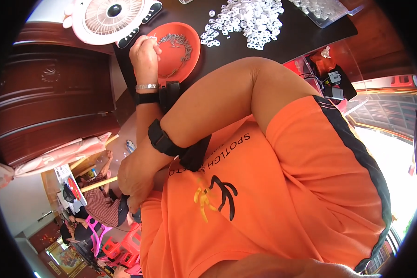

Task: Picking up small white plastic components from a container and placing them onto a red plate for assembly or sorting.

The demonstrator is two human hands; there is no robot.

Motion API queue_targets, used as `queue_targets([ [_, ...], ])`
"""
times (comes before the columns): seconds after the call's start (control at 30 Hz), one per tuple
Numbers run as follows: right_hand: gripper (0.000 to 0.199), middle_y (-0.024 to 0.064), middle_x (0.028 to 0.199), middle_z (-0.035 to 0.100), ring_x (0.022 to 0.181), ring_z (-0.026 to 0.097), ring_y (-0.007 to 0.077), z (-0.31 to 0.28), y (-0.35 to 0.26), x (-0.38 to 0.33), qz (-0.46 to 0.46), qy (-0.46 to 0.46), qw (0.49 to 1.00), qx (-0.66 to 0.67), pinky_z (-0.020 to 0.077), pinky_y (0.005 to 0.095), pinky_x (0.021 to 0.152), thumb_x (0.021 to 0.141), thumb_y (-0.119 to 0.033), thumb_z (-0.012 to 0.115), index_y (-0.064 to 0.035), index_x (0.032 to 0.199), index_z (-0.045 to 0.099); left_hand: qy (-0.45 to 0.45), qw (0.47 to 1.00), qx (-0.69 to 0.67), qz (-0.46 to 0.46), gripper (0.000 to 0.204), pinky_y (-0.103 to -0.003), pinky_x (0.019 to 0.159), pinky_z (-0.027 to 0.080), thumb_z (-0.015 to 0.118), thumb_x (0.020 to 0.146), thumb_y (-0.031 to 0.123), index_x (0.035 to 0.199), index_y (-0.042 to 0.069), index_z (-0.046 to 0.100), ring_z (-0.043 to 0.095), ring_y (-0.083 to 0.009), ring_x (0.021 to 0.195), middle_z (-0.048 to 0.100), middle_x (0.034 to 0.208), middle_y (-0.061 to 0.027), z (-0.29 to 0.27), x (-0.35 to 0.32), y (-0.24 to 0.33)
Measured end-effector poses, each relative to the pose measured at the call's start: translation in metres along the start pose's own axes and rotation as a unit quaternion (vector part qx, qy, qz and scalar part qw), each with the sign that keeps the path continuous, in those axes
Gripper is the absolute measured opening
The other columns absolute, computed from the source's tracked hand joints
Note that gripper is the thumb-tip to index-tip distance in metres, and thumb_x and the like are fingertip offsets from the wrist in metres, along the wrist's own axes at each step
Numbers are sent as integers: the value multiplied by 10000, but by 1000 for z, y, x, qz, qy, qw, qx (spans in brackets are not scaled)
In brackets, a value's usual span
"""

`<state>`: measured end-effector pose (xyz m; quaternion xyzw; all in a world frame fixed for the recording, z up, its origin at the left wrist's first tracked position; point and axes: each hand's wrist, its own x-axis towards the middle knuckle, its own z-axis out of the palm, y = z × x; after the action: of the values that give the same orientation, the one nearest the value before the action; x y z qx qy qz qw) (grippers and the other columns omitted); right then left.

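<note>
My left hand (146,54), with a silver bracelet and black band at its wrist, is closed over the left rim of a red-orange bowl (193,58). Its fingertips pinch a small white plastic piece (153,40). Thin grey metal pieces (177,41) lie inside the bowl. My right arm crosses my body, a black strap around its wrist. By the left sleeve of my orange shirt, my right hand (136,178) has its fingers curled downward; whatever they grip is hidden.
A white fan (107,16) stands left of the bowl on the dark table (306,34). Many white two-holed pieces (252,21) are heaped at the table's middle, near a clear tray (317,11). Another person (102,201) sits at the lower left, near red stools (120,248).
</note>
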<state>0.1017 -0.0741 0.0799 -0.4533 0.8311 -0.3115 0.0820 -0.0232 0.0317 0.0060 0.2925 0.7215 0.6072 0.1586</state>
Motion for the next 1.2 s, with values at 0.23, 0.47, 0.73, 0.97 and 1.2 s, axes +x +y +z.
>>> queue_targets([
  [0.23, 475, 239, 931, 658, 888, 621, 380, 8, -7, 21, -120, -54, 988, 85, 468, 462, 782, 875, -412, 474, 9, 880, 695, 32, 998, 34, -45, 172, -270, 456, 372, 589, 773, 128, 687, -21, 581, 479, -116, 459, 511, 530, -36, 16, 21, -4],
  [0.47, 368, 226, 836, 646, 837, 606, 378, 12, -23, 19, -216, 44, 959, 176, 454, 448, 762, 855, -321, 501, 2, 823, 674, 8, 997, 66, -46, 172, -269, 495, 376, 596, 746, 130, 689, -31, 606, 484, -110, 492, 534, 553, -32, 8, 21, -16],
  [0.73, 495, 208, 880, 659, 868, 618, 355, 17, -11, 17, -242, 54, 936, 249, 463, 425, 774, 912, -446, 460, 3, 899, 668, 19, 999, 40, -26, 166, -259, 503, 392, 594, 749, 130, 675, -18, 603, 500, -110, 501, 567, 584, -37, 25, 26, -8],
  [0.97, 574, 194, 935, 661, 906, 613, 331, -10, 0, -22, -172, 3, 958, 227, 459, 388, 798, 935, -525, 419, -6, 964, 662, 42, 998, -54, -14, 139, -238, 491, 381, 591, 757, 102, 677, -11, 587, 493, -104, 511, 562, 620, -35, 19, 19, 1],
  [1.2, 577, 201, 794, 652, 801, 617, 356, 2, -4, -24, -241, 46, 936, 251, 460, 426, 720, 927, -534, 440, -8, 889, 675, 35, 997, -62, -34, 135, -228, 424, 349, 595, 765, 107, 691, -4, 577, 483, -99, 487, 553, 613, -39, 28, 16, 15],
])
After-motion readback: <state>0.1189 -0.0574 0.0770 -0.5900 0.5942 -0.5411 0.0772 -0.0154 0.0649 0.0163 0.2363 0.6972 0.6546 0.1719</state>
